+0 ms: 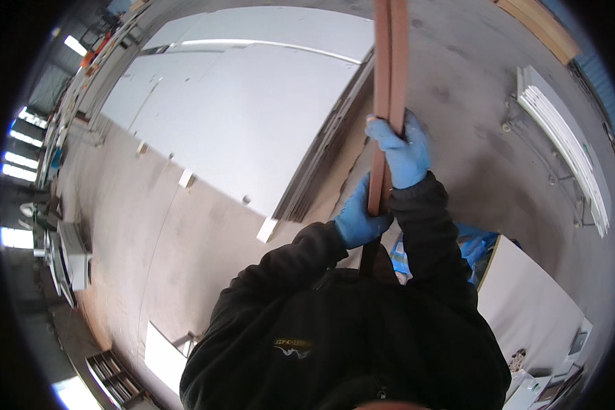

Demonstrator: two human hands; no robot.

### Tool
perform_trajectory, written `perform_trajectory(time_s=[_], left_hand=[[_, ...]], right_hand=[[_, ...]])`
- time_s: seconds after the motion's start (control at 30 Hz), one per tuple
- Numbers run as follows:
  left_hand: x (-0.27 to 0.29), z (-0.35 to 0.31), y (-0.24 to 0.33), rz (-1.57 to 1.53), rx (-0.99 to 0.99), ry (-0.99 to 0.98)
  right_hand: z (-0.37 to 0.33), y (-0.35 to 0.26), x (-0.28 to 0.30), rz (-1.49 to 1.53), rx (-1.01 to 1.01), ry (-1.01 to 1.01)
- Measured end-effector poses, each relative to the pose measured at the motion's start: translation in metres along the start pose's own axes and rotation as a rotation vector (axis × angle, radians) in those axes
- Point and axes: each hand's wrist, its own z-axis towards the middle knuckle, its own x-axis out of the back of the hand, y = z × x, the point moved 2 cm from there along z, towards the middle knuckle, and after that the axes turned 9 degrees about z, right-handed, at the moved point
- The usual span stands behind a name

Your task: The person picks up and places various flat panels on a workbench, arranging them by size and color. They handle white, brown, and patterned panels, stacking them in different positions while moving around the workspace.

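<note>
A long reddish-brown strip [391, 61] with a groove down its middle runs from my hands past the top edge of the head view. My right hand [404, 150], in a blue glove, wraps round it farther up. Closer to my body, my left hand [362, 217], gloved the same way, grips the strip near its lower end. The fingers of both hands are closed on it. The strip's far end is out of the picture, and its material cannot be made out for certain.
To the left, a stack of large white panels [232, 102] rests on small blocks [267, 229]. White lengths lie on a wheeled rack [560, 130] at the right. A white board [526, 294] and blue plastic wrapping [482, 247] are beside me at the lower right.
</note>
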Motion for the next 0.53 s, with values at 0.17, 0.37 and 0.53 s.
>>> perform_trajectory(time_s=[0.17, 0.37, 0.53], left_hand=[[-0.023, 0.147, 0.003, 0.046, -0.040, -0.153], [-0.071, 0.333, 0.055, 0.048, -0.118, -0.264], [-0.084, 0.473, 0.074, 0.121, -0.102, -0.327]], right_hand=[[0.112, -0.016, 0.097, -0.002, 0.034, -0.165], [0.267, -0.048, 0.210, 0.089, 0.016, -0.103], [0.386, -0.052, 0.285, 0.143, 0.067, -0.021]])
